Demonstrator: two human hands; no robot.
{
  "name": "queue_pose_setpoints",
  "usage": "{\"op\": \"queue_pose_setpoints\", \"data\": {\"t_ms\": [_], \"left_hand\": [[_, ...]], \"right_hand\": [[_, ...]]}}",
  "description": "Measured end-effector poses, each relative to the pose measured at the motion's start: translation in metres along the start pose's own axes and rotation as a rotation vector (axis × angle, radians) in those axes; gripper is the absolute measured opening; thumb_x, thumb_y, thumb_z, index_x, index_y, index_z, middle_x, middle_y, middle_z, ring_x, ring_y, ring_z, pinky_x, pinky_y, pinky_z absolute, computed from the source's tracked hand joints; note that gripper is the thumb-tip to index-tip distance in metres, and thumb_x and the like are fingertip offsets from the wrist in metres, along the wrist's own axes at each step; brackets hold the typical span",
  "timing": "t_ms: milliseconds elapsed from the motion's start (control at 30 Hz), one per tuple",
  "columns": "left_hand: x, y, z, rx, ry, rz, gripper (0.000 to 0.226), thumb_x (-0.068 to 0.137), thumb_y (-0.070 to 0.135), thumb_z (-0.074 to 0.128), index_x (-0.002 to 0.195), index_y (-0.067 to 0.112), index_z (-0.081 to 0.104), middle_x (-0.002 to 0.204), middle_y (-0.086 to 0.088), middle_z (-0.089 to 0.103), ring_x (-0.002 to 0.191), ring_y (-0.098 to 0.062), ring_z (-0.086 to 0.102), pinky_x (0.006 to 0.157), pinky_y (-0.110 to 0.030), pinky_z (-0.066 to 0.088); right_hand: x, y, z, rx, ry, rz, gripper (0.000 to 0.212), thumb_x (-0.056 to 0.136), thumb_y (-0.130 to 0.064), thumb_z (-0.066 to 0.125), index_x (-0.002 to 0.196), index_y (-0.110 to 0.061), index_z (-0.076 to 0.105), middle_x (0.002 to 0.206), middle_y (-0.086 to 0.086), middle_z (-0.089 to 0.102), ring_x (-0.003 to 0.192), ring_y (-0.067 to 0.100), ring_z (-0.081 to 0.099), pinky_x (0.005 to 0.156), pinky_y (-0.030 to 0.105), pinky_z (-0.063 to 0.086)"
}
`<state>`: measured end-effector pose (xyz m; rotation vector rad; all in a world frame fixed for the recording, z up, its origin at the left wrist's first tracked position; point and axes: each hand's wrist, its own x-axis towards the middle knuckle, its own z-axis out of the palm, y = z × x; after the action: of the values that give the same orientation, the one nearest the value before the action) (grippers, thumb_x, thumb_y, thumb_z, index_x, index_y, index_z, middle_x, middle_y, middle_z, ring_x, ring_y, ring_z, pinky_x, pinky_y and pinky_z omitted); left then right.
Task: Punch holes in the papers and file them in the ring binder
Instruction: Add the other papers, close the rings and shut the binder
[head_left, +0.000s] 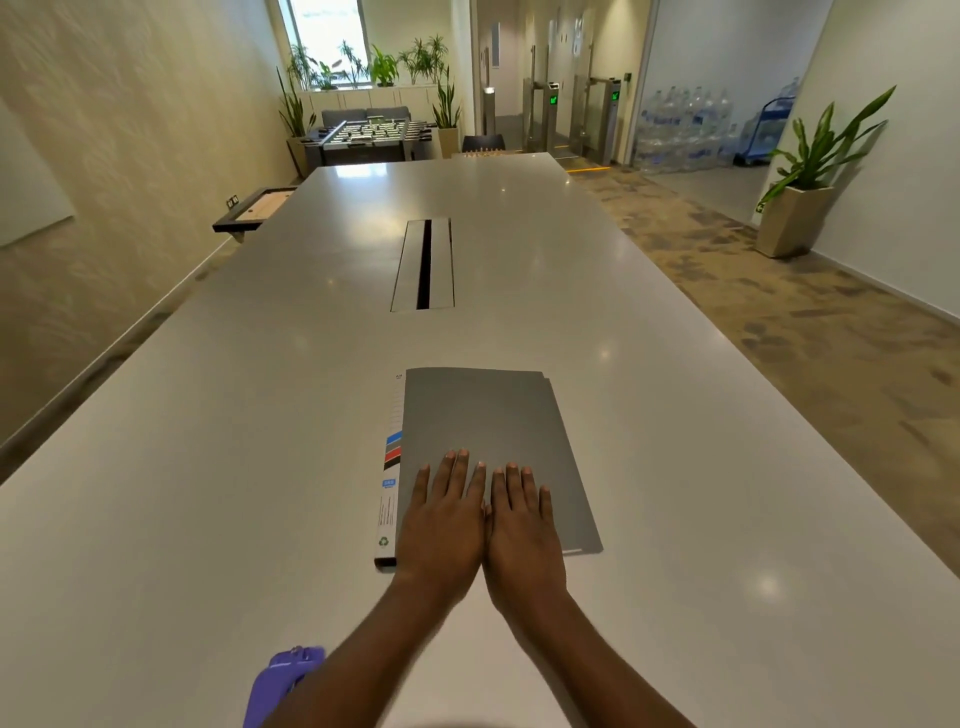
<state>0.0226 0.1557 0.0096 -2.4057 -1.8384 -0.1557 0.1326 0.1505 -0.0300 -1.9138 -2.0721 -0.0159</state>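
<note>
A grey ring binder (488, 415) lies closed and flat on the white table (208, 467), its labelled white spine along its left side. My left hand (444, 519) and my right hand (522, 525) rest side by side on the binder's near cover, palms down with straight fingers. A purple hole punch (280, 680) sits at the table's near edge, to the left of my left forearm and partly hidden by it. No loose papers are in view.
A cable slot with a metal lid (423, 265) runs along the table's middle beyond the binder. A potted plant (800, 208) stands on the floor at the right, a foosball table (369, 135) past the far end.
</note>
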Motion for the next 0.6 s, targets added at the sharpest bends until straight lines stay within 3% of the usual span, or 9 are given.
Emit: {"op": "queue_pose_setpoints", "data": {"t_ms": [100,200,300,433,600], "left_hand": [[0.015,-0.012,0.002,-0.003,0.021,0.010,0.066,0.108,0.034,0.038,0.166,0.016,0.012,0.174,-0.013,0.006,0.161,-0.030,0.000,0.130,-0.052,0.003],[0.025,-0.018,0.007,0.000,0.024,0.008,0.067,0.107,0.034,0.042,0.166,0.015,0.016,0.174,-0.014,0.010,0.161,-0.031,0.005,0.130,-0.053,0.007],[0.028,-0.018,0.007,-0.005,0.044,0.002,0.067,0.105,0.033,0.047,0.164,0.015,0.021,0.172,-0.015,0.016,0.161,-0.032,0.010,0.130,-0.053,0.010],[0.027,-0.016,0.003,-0.013,0.070,-0.013,0.067,0.105,0.035,0.049,0.164,0.017,0.023,0.172,-0.013,0.017,0.160,-0.031,0.011,0.129,-0.050,0.004],[0.026,-0.014,-0.011,-0.034,0.033,-0.039,0.064,0.110,0.036,0.036,0.166,0.021,0.010,0.175,-0.009,0.005,0.162,-0.028,0.000,0.129,-0.047,-0.003]], "right_hand": [[0.015,-0.006,-0.009,0.021,-0.049,-0.008,0.081,0.097,-0.023,0.064,0.161,-0.003,0.019,0.169,0.021,0.017,0.157,0.036,0.013,0.126,0.051,0.008],[0.026,-0.011,-0.015,0.016,-0.101,-0.015,0.081,0.103,-0.022,0.054,0.163,-0.006,0.002,0.172,0.018,-0.001,0.159,0.034,-0.004,0.127,0.049,-0.003],[0.029,-0.011,-0.018,0.041,-0.102,-0.018,0.079,0.104,-0.022,0.052,0.164,-0.007,0.002,0.172,0.017,-0.001,0.159,0.033,-0.005,0.125,0.048,-0.006],[0.027,-0.009,-0.018,0.069,-0.090,-0.024,0.081,0.104,-0.025,0.054,0.164,-0.008,0.003,0.172,0.016,0.000,0.159,0.032,-0.003,0.125,0.046,-0.006],[0.023,-0.005,-0.029,0.086,-0.022,-0.062,0.072,0.106,-0.029,0.049,0.163,-0.007,0.012,0.171,0.016,0.010,0.159,0.031,0.005,0.126,0.046,0.002]]}}
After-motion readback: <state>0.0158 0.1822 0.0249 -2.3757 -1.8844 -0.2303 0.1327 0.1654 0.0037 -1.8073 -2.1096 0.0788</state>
